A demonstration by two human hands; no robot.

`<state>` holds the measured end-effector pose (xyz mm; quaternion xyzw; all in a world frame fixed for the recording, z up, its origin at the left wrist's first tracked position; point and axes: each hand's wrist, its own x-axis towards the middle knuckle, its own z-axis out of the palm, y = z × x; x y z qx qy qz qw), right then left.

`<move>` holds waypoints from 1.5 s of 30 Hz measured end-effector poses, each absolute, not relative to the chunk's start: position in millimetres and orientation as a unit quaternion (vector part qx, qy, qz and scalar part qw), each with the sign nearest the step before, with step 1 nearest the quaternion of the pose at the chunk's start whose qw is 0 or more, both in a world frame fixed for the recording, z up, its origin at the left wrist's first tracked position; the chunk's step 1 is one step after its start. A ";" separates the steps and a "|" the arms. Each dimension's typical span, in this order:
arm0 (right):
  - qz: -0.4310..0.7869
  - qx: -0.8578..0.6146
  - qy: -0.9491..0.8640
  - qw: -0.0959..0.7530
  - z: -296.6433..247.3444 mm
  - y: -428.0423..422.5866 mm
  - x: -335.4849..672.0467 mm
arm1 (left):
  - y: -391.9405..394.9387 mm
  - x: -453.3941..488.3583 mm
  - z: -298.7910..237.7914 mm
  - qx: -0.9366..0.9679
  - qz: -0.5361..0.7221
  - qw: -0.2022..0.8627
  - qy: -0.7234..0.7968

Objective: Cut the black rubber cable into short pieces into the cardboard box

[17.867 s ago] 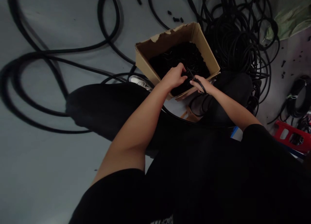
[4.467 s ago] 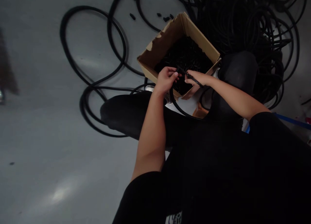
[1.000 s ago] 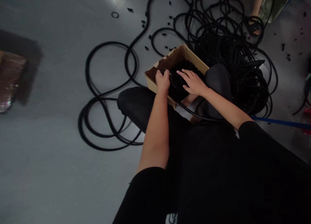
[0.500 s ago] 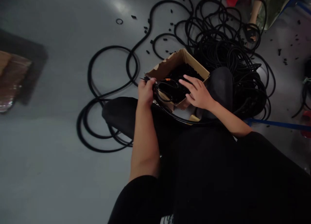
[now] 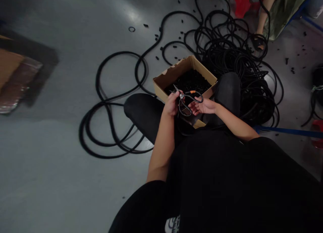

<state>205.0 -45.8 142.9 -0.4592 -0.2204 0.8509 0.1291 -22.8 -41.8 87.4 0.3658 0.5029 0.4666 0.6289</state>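
My left hand (image 5: 172, 104) is closed around the blades of black scissors (image 5: 188, 99) with large loop handles and an orange mark. My right hand (image 5: 202, 107) lies palm up under the scissor handles, fingers loosely curled and touching them. Both hands hover over the near edge of a torn cardboard box (image 5: 161, 86) filled with short black cut pieces (image 5: 190, 83). The box sits on the floor between my dark-clad knees (image 5: 143, 111).
A big tangle of black hose (image 5: 242, 61) lies right of the box; long loops (image 5: 113, 101) spread over the grey floor to the left. Small black offcuts (image 5: 157, 27) dot the floor. Another person's leg (image 5: 262, 21) and a red stool (image 5: 242, 2) are at top right.
My left hand lifted the scissors out of the box and brought them back to the middle. My right hand turned palm up under the handles. The view drew back.
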 end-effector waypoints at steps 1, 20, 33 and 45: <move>0.863 -0.440 -0.215 0.122 141.8 -48.3 206.3 | -42.0 -19.5 85.4 0.365 0.465 0.638 0.493; 0.864 -0.441 -0.146 0.194 133.4 -80.4 213.1 | -22.0 24.3 65.0 0.362 0.411 0.763 0.344; 0.861 -0.445 -0.180 0.167 95.4 -98.7 206.8 | -37.0 -11.6 47.6 0.447 0.296 0.732 0.420; 0.830 -0.400 -0.310 0.235 91.4 -76.2 219.8 | -54.5 -78.7 58.6 0.394 0.338 0.661 0.541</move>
